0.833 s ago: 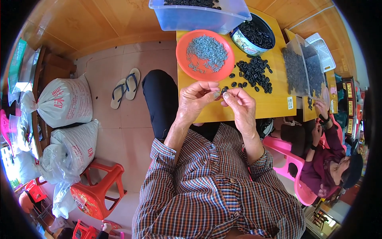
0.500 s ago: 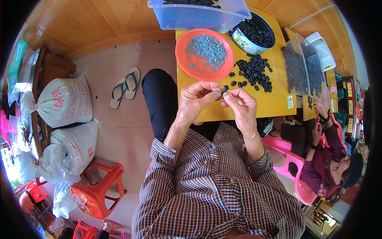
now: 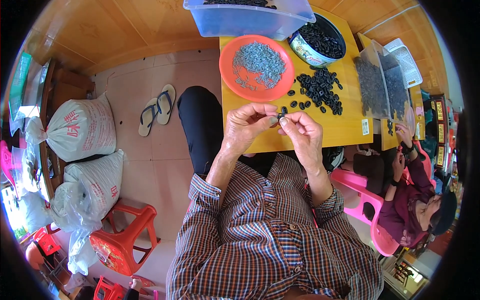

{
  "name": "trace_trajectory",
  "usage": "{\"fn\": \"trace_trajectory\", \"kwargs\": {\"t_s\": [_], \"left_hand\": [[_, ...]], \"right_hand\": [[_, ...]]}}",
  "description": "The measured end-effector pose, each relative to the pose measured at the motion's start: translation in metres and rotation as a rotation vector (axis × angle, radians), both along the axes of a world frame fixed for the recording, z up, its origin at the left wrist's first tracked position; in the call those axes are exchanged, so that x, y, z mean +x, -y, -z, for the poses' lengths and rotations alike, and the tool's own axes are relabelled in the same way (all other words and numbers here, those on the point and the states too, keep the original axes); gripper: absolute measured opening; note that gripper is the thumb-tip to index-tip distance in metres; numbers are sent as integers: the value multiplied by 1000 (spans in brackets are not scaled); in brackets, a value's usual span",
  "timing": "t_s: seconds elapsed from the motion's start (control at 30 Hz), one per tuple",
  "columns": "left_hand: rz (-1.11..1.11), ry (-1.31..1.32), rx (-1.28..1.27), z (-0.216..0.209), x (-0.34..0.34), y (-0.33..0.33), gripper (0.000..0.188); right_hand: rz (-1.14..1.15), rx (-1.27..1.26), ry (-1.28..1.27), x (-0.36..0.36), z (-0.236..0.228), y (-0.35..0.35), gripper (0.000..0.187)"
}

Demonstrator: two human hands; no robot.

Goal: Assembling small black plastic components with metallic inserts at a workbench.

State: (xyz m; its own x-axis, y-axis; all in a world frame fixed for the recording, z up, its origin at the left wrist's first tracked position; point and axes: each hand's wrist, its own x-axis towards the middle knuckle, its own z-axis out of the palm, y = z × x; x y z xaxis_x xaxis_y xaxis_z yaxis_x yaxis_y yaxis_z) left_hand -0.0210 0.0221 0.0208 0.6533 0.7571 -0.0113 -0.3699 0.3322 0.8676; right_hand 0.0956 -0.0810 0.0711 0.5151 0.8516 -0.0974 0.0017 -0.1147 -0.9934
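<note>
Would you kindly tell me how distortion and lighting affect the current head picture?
Head view: fisheye bending curves the lower edge of the wooden wall; head view: glare washes out the far left rim; head view: left hand and right hand look fairly sharp, but the small dark piece between them lacks clear detail.

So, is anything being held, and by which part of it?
A small black piece, seemingly pinched in the right grip; the left grip is close, perhaps sharing the hold. Too small and covered to tell by which part.
</note>
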Motion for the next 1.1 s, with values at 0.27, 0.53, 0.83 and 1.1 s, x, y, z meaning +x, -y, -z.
{"fn": "trace_trajectory", "kwargs": {"t_s": [0.27,0.53,0.83,1.1], "left_hand": [[12,-27,-24,-5,-1,0,19],[36,-81,1,-6,-3,0,16],[36,13,-24,-4,-1,3,15],[40,-49,-23,-9,1,5,17]], "right_hand": [[-11,55,341,0,2,1,4],[-16,76,539,-4,-6,0,4],[-42,56,504,-5,-7,0,5],[-14,14,409,-2,-7,2,5]]}}
